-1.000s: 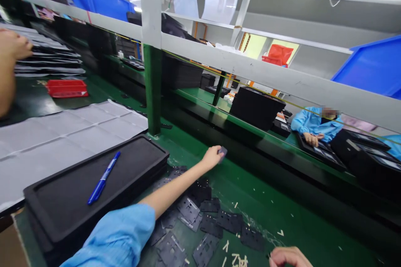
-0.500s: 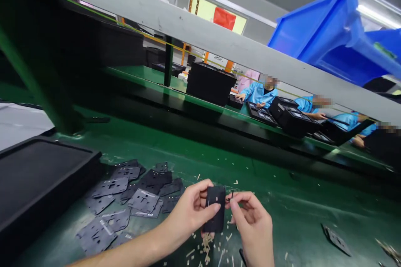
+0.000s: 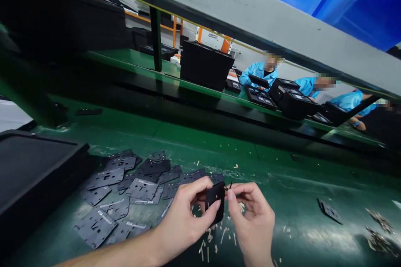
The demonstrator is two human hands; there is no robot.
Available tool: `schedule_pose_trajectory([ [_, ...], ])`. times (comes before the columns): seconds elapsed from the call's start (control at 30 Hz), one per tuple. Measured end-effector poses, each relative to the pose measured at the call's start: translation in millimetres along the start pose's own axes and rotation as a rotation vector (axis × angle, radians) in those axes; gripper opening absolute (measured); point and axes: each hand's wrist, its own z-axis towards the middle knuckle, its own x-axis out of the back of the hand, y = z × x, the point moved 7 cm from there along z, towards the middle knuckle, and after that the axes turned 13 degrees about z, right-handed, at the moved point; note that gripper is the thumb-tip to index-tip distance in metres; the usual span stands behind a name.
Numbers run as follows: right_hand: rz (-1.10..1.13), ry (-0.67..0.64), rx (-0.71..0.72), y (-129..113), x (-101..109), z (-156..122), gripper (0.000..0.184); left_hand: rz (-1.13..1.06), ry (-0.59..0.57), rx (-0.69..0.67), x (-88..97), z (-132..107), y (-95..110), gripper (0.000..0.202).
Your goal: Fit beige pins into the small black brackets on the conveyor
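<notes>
My left hand (image 3: pixel 184 212) pinches a small black flat part (image 3: pixel 215 201) upright between thumb and fingers, low in the middle of the view. My right hand (image 3: pixel 252 217) is closed in a pinch at the part's top right corner, on a thin dark bit (image 3: pixel 229 186) too small to name. Both hands hover just above the green work surface (image 3: pixel 282 183). Left of the hands lies a heap of several grey punched flat pieces (image 3: pixel 125 192).
A stack of black trays (image 3: pixel 34 171) stands at the left. Pale small scraps (image 3: pixel 216 238) litter the surface under the hands. One grey piece (image 3: pixel 328 210) lies alone at the right. Beyond a raised green conveyor (image 3: pixel 200 91), people in blue coats (image 3: pixel 260 73) work at black trays.
My left hand came back from a far reach with the black part and met my right hand. The part is now tilted and held a bit lower; the view swung right.
</notes>
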Motion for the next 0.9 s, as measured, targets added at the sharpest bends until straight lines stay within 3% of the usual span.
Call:
schedule_pose_trajectory([
  [0.23, -0.021, -0.072, 0.053, 1.6, -0.6, 1.3, 0.005, 0.018, -0.007, -0.002, 1.8, -1.3, 2.0, 0.015],
  [0.9, 0.044, -0.090, -0.112, 6.2, -3.5, 5.5, 0.007, 0.065, -0.025, 0.016, 3.3, -2.2, 2.1, 0.017],
])
